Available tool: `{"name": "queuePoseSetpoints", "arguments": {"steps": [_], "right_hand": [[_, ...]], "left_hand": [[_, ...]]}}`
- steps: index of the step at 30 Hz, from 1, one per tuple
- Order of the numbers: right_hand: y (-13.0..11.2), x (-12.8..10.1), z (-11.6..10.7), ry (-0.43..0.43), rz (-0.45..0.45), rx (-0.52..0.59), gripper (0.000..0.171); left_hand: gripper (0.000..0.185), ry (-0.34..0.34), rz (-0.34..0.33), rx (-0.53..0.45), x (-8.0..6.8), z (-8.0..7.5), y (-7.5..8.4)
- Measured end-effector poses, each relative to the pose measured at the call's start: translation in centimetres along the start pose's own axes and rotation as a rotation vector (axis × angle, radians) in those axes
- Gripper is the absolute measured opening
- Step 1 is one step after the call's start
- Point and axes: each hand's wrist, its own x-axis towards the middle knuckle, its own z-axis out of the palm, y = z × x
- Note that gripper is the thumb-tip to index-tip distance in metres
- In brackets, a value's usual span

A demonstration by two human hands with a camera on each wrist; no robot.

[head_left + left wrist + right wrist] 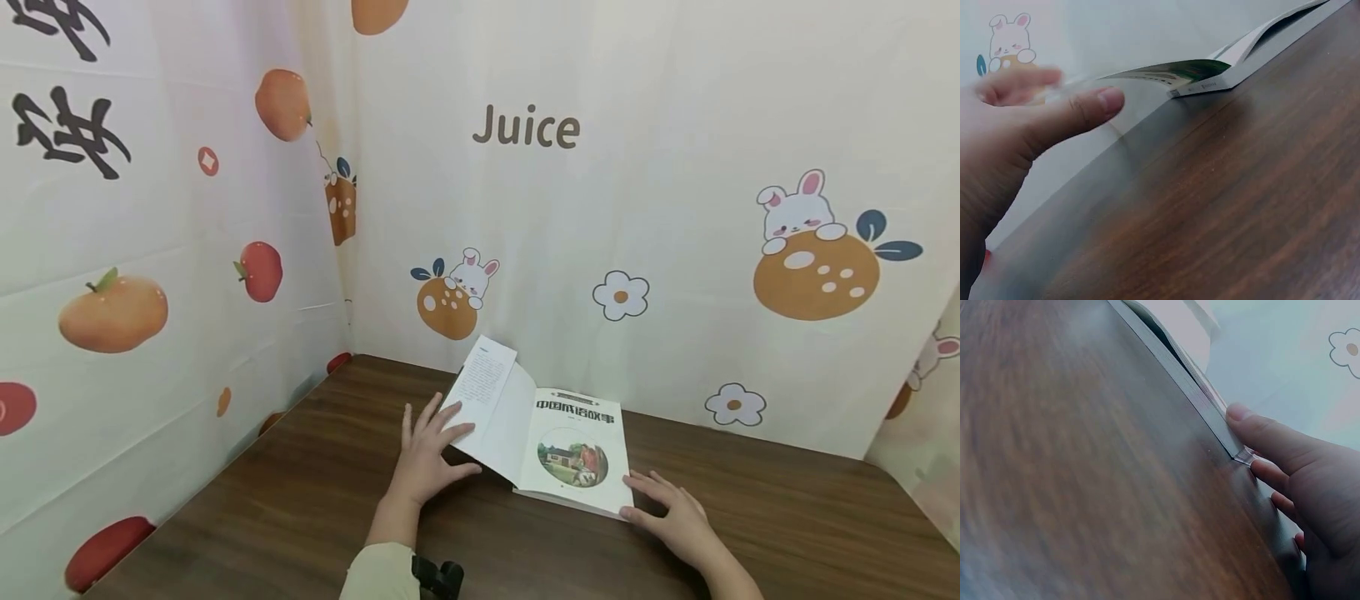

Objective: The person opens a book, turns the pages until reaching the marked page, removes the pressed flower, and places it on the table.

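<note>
An open book [522, 437] lies on the dark wooden table, with Chinese characters and a round picture on its right page. Its front cover [480, 383] leans up to the left, the printed flap uppermost. My left hand [431, 454] has its fingers spread over the cover's left part, thumb held apart. In the left wrist view the left hand [1041, 119] is partly blurred beside the lifted cover [1166, 72]. At the book's lower right corner, my right hand [675, 517] grips the edge. The right wrist view shows the right thumb [1260, 428] above the pages and fingers [1269, 477] along the side.
The brown wooden table [300, 508] extends on both sides of the book. A white curtain [675, 125] printed with rabbits, fruit and the word Juice hangs behind it, and another printed sheet [180, 225] hangs at the left. A black strap [438, 577] circles the left wrist.
</note>
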Motion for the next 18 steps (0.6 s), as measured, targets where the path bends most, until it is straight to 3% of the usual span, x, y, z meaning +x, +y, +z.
{"name": "queuePoseSetpoints", "arguments": {"steps": [3,6,8,10,13,15,18], "right_hand": [[-0.1,0.0,0.0,0.001,-0.001,0.002,0.061],[-0.1,0.1,0.1,0.005,-0.006,0.002,0.061],[0.0,0.1,0.1,0.007,-0.01,0.001,0.061],[0.0,0.1,0.1,0.009,-0.013,-0.002,0.061],[0.1,0.1,0.0,0.015,-0.018,-0.003,0.061],[0.1,0.1,0.0,0.014,-0.019,0.0,0.061],[0.1,0.1,0.0,0.007,-0.014,0.006,0.061]], "left_hand": [[0.056,-0.085,-0.078,0.048,-0.1,-0.2,0.0],[0.046,-0.127,-0.191,0.061,-0.1,-0.3,0.2],[0.038,-0.146,-0.222,0.081,0.0,-0.1,0.3],[0.031,-0.17,-0.183,0.115,0.1,0.3,0.5],[0.028,-0.207,-0.035,0.13,0.4,1.5,1.5],[0.031,-0.254,0.052,0.108,0.7,2.4,2.8],[0.034,-0.343,0.104,0.071,0.8,3.6,5.2]]}}
